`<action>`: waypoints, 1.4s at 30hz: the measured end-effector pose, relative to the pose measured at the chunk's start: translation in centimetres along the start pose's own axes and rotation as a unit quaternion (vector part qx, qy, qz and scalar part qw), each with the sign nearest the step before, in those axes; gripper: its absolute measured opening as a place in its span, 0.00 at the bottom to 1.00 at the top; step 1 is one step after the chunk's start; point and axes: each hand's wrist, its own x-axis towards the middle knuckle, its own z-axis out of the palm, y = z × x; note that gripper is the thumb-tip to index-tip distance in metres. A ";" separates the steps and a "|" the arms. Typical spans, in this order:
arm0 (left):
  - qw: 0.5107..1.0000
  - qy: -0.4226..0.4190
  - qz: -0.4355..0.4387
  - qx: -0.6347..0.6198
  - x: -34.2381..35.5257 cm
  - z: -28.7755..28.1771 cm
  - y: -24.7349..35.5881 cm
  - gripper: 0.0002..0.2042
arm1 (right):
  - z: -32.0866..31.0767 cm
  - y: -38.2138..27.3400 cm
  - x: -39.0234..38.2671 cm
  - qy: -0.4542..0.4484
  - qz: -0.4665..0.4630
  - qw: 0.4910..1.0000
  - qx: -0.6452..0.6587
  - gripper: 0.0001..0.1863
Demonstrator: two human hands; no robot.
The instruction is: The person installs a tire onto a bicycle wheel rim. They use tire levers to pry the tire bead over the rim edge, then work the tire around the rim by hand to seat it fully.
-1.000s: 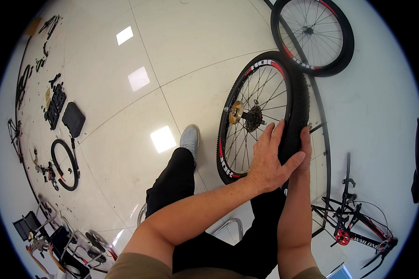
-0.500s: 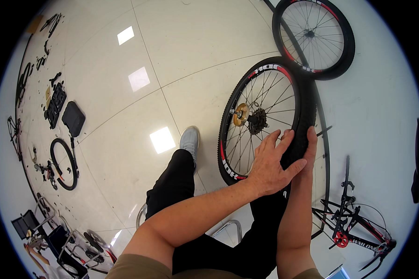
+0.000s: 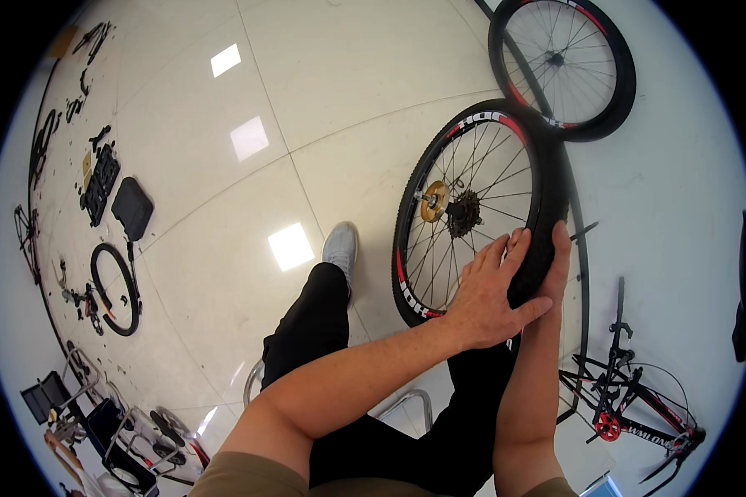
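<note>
I hold a bicycle wheel (image 3: 542, 172) with a black knobby tyre, red-and-white rim, cassette and gold-coloured disc at the hub (image 3: 433, 201), tilted before me. My left hand (image 3: 495, 290) lies across the near part of its tyre, thumb toward the right and fingers curled over the rubber. My right hand (image 3: 555, 263) grips the tyre's outer right side, partly hidden behind the left. A second wheel (image 3: 615, 87) stands just beyond, touching or nearly touching this one. My left leg and grey shoe (image 3: 340, 248) are beside the wheel.
A black bicycle frame (image 3: 638, 398) with red chainring is at the right by the pale wall (image 3: 671, 207). At left on the tiled floor (image 3: 348, 74) lie a tool case (image 3: 102, 186), black box (image 3: 131, 207), loose tyre (image 3: 130, 323) and parts. Wheelchairs (image 3: 108, 435) sit lower left.
The held wheel has shifted slightly right, with its top a little lower than a second ago. Both hands have moved slightly right along with it, still on the tyre.
</note>
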 end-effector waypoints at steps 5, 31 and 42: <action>0.999 -0.016 -0.010 -0.036 0.0 -0.3 0.2 0.50 | 0.0 0.1 0.2 0.000 -0.002 1.000 -0.016 0.28; 0.995 0.016 -0.020 -0.101 0.4 -0.5 0.3 0.46 | -1.6 1.0 1.7 -0.030 -0.062 0.997 -0.019 0.20; 0.995 0.026 -0.020 -0.097 0.4 -0.5 0.3 0.44 | -1.0 1.1 1.3 -0.004 -0.067 0.997 -0.032 0.22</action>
